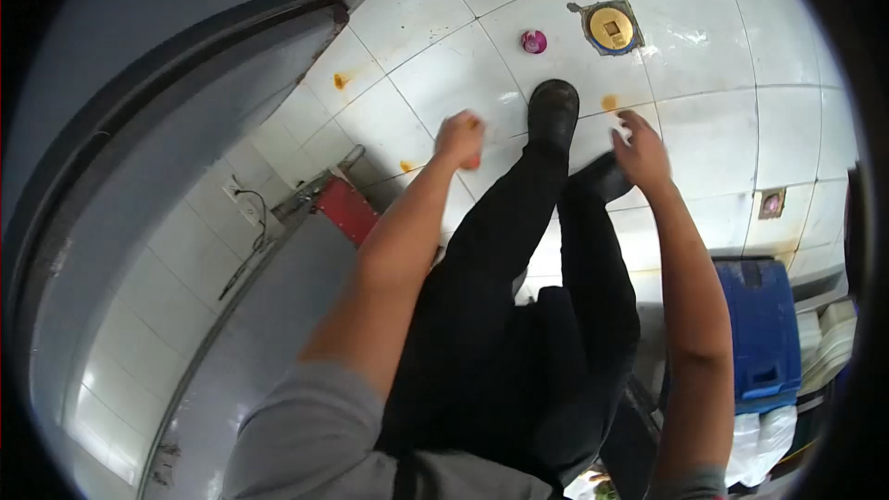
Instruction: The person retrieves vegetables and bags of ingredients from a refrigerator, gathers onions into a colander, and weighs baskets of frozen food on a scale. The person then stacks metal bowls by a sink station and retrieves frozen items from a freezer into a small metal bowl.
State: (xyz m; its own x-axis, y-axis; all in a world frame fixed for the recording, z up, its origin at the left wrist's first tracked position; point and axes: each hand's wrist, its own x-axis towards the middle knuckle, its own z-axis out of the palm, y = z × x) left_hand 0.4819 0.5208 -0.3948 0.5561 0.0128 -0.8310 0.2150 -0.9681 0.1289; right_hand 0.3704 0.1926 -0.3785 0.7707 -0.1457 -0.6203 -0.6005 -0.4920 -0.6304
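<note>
My left hand (458, 139) is closed in a grip around a small orange-red thing (472, 161), blurred; my right hand (642, 154) is open, fingers parted, above a black shoe (600, 180). Beyond, a purple-and-white scrap (533, 42) lies on the tiled floor (454, 74) near the gold drain cover (611, 29).

The left arm (400, 241) reaches in from 7 o'clock, its hand (460, 139) just past 12, blurred, the fingers seemingly curled. The right arm (693, 315) rises from 5 o'clock, slightly bent, to a right hand (643, 154) at 2, fingers parted, pointing toward 11.
</note>
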